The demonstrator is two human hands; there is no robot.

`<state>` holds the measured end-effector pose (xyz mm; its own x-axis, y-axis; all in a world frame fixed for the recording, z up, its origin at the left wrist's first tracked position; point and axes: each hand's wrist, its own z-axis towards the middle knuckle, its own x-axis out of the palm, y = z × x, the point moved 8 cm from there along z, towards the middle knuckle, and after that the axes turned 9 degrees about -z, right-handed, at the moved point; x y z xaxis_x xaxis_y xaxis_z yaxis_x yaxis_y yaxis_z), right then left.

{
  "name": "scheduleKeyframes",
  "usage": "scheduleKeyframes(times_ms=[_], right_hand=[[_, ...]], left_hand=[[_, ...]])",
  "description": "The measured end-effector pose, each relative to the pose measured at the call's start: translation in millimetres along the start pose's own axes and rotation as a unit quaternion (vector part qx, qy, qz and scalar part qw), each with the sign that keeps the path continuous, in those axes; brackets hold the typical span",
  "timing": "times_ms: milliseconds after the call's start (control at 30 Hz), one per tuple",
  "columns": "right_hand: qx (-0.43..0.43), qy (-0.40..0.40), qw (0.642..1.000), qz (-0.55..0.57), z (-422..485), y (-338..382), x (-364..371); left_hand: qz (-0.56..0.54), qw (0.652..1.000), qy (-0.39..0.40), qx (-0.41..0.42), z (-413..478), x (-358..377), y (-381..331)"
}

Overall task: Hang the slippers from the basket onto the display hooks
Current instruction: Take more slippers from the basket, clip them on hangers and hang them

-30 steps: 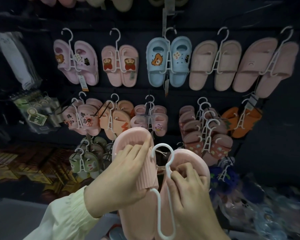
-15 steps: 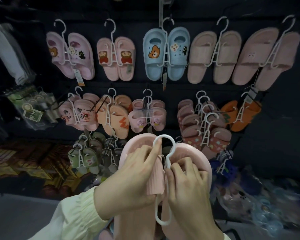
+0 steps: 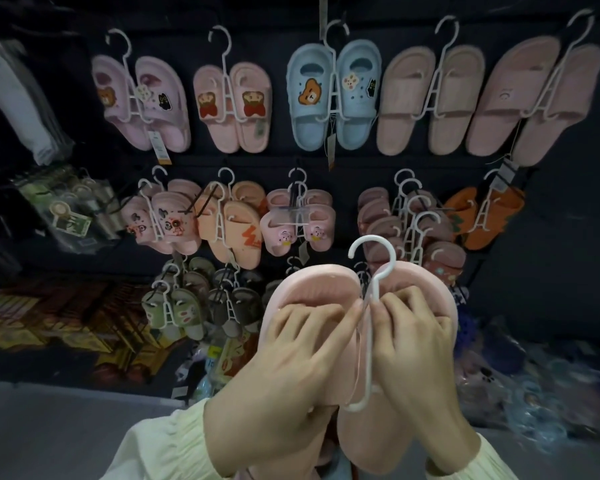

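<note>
Head view: slippers (image 3: 312,282) now together around hanger (image 3: 370,348)

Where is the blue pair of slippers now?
In the head view, the blue pair hangs in the top row, near the middle, between a pink bear-picture pair at left and a plain pink pair at right.

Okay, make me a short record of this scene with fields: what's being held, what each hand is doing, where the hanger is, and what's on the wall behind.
held: pink slippers, a pair, with a white hanger between them
left hand: grips the left slipper across its strap
right hand: grips the right slipper, fingers beside the hanger stem
hanger hook: upright, free in the air, not yet hung
display wall: rows of hung slippers, a blue pair in the top row
</note>
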<state>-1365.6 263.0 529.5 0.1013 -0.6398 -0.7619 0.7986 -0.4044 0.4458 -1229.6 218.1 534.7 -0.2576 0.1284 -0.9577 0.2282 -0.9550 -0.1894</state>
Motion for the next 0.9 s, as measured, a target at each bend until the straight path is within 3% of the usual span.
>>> scheduleKeyframes(times_ms=[267, 533, 900], right_hand=[[-0.02, -0.046, 0.999, -0.017, -18.6, 32.2, -27.7], [0.009, 0.011, 1.0, 0.004, -42.9, 48.3, -42.2], [0.077, 0.083, 0.987, 0.112, -88.7, 32.6, -60.9]], left_hand=[[0.053, 0.998, -0.016, -0.013, -24.9, -8.7, -2.2], [0.065, 0.997, -0.048, -0.001, -50.0, -25.1, -14.8], [-0.036, 0.998, -0.027, 0.036, -105.0, -10.2, -32.0]])
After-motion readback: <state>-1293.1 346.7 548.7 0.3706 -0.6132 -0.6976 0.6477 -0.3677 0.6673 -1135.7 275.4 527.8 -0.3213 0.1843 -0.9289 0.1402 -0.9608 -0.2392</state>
